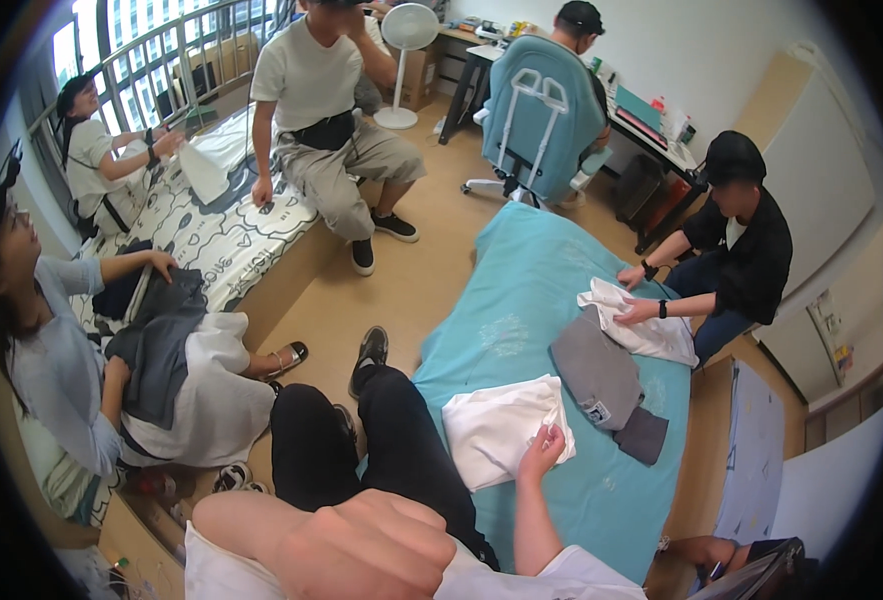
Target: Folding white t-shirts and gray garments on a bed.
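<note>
My right hand (542,451) rests at the right edge of a white folded garment (486,430), fingers curled as if pinching the cloth. The garment lies flat on the turquoise bedspread (461,320), to the right of my knees. Very close and large at the lower edge is my left hand (371,540), raised in front of me. Its knuckles show with the fingers bent in; whatever is inside it, if anything, is hidden. A grey folded garment (593,365) lies beyond my right hand, a darker grey piece (643,436) at its lower end.
Across the bed a person in black handles a white garment (651,325). At left a seated person holds dark grey clothing (161,350); two others are by a patterned bed (271,215). A person sits in a blue chair (546,100). Another arm (701,550) shows at lower right.
</note>
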The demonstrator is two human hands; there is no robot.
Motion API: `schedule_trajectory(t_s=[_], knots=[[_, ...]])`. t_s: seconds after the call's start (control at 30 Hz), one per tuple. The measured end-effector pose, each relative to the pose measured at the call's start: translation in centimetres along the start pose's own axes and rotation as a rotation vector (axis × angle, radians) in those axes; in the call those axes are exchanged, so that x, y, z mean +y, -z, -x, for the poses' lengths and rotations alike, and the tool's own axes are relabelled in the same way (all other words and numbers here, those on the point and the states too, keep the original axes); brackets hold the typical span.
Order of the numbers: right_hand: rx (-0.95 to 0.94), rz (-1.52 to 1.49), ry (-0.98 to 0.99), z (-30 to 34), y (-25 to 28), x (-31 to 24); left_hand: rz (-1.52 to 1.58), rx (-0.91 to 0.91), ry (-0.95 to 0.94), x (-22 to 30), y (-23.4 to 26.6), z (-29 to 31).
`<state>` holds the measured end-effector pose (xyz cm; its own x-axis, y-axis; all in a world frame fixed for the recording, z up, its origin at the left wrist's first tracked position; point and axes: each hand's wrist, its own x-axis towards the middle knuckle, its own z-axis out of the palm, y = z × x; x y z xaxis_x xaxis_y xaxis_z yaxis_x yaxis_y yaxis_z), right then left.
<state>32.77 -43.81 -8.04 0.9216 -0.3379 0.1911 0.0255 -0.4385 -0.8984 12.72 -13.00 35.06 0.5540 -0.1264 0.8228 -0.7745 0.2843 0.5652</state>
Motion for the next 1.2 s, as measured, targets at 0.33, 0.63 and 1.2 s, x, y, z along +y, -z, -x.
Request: schedule_trajectory(t_s=[0.33, 0.63, 1.2], knots=[[-0.052, -0.01, -0.023, 0.9, 0.4, 0.6, -0.029, -0.128, -0.038, 0.1, 2.3, 2.5], [-0.098, -0.035, -0.071, 1.5, -0.4, -0.2, 0.048, -0.08, -0.011, 1.4, 2.3, 1.2], [-0.105, -0.114, -0.192, 2.2, 0.0, -0.3, 0.063, -0.11, 0.099, 1.2, 2.9, 0.9]])
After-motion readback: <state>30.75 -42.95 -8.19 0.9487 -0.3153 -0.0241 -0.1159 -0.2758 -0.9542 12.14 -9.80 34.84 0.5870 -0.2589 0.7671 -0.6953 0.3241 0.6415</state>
